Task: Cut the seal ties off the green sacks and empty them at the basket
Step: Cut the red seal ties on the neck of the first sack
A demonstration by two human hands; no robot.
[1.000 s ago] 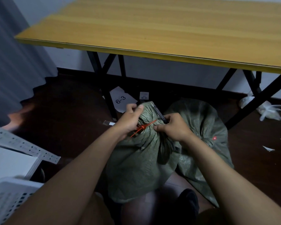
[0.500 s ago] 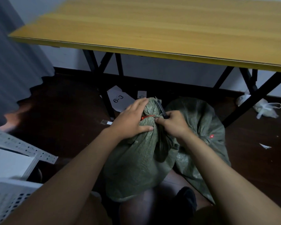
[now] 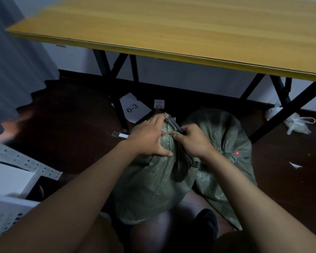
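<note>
Pressing spread fingers on the near sack (image 3: pixel 153 181), the left hand (image 3: pixel 150 137) steadies it; the right hand (image 3: pixel 193 141) pinches a knife (image 3: pixel 174 124) at the red tie (image 3: pixel 166 133).

A wooden table (image 3: pixel 190 30) on black crossed legs (image 3: pixel 117 99) is standing at the far side against a pale wall (image 3: pixel 190 77). A grey curtain (image 3: pixel 11 70) is hanging at the left, reaching the dark brown floor (image 3: pixel 71 125). Dim light is leaving the space under the table in shadow.

Coarse woven sack (image 3: pixel 153 183), smooth wood-grain tabletop (image 3: pixel 190 28)
</note>
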